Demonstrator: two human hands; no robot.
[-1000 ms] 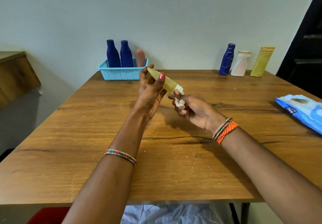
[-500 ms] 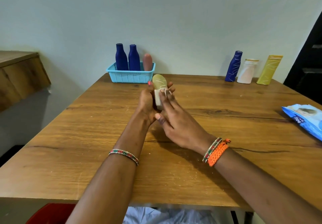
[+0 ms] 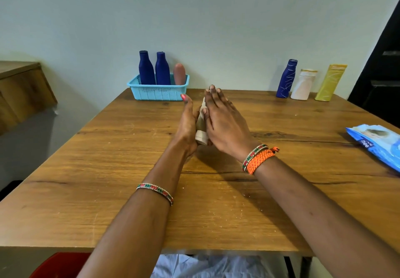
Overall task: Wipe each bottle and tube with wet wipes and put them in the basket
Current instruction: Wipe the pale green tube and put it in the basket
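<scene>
Over the wooden table (image 3: 91,191), the left hand (image 3: 187,126) and the right hand (image 3: 225,122) pressed flat against a pale tube (image 3: 200,133) held between their palms — only its capped lower end and a strip of its side showed. At the far edge a blue basket (image 3: 158,92) held two dark blue bottles (image 3: 146,67) and a pinkish tube (image 3: 179,74). To the right a blue bottle (image 3: 286,78), a white bottle (image 3: 303,85) and a yellow tube (image 3: 330,83) stood by the wall — a blue wipes pack (image 3: 376,143) lay near the right edge.

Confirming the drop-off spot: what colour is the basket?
Light blue, perforated plastic basket, at the table's far left edge; clearest in the head view.
</scene>
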